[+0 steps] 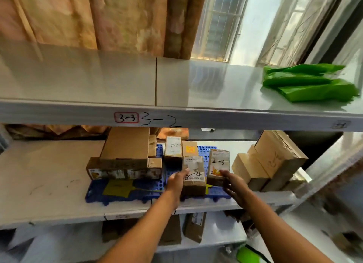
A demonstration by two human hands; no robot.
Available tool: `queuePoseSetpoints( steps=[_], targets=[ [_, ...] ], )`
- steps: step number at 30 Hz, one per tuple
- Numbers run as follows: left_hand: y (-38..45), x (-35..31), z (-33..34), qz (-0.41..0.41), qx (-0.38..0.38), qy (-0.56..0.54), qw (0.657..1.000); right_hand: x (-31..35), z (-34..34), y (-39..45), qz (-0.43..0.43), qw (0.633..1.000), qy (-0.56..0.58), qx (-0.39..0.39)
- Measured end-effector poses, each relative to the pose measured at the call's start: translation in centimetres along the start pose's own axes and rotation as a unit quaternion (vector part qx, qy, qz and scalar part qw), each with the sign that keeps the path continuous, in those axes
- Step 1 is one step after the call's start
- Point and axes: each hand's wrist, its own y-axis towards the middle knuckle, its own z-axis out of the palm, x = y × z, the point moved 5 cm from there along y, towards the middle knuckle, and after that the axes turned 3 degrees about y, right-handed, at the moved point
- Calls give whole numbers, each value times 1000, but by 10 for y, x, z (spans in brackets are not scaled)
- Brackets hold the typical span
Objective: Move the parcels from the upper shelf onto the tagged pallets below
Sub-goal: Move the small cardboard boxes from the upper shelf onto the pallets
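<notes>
Two hands work on the blue pallet [155, 186] of the lower shelf: left hand [176, 179] gripping the parcel marked 2-4 [193, 176], right hand [232, 181] spread against parcel 2-3 [219, 166], apparently squaring them upright. Upper shelf [176, 115] holds green bags [308, 81].

Upper shelf [117, 81]: smooth, glossy, reflects window. Parcels [193, 176]: matt brown cardboard w/ paper labels, some tape. Pallet [157, 186]: blue plastic grid, yellow paper tag [117, 188]. Bags [308, 83]: glossy green plastic, creased.
</notes>
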Motion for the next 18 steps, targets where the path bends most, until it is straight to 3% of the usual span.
queuePoseSetpoints(
  steps=[5,10,16,18],
  targets=[
    [25,8,18,-2,-17,-13,1000,25,10,72,6,999,-20,-41],
    [46,14,19,15,-52,-26,998,27,28,127,20,998,-58,-28],
    [54,14,20,30,-53,-35,998,31,38,147,2,997,-79,2],
    [55,9,22,42,-59,-34,997,37,31,140,-43,991,-121,-38]
  ],
)
